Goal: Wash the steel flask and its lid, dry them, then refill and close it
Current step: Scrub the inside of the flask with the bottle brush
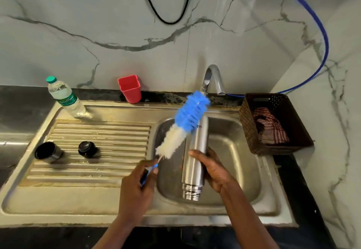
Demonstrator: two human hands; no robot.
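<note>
Wash step, scrubbing stage. Left hand [136, 182] grips the brush [185, 120] by its handle. Right hand [211, 170] wraps the steel flask [195, 161] mid-body, over the sink [273, 200], ringed end nearest. Bristles lie on its far outer wall. Lid [87, 149] and cup [48, 152] sit well left on the drainboard. Next, probably: rinse under the tap [212, 77], which needs a free hand.
</note>
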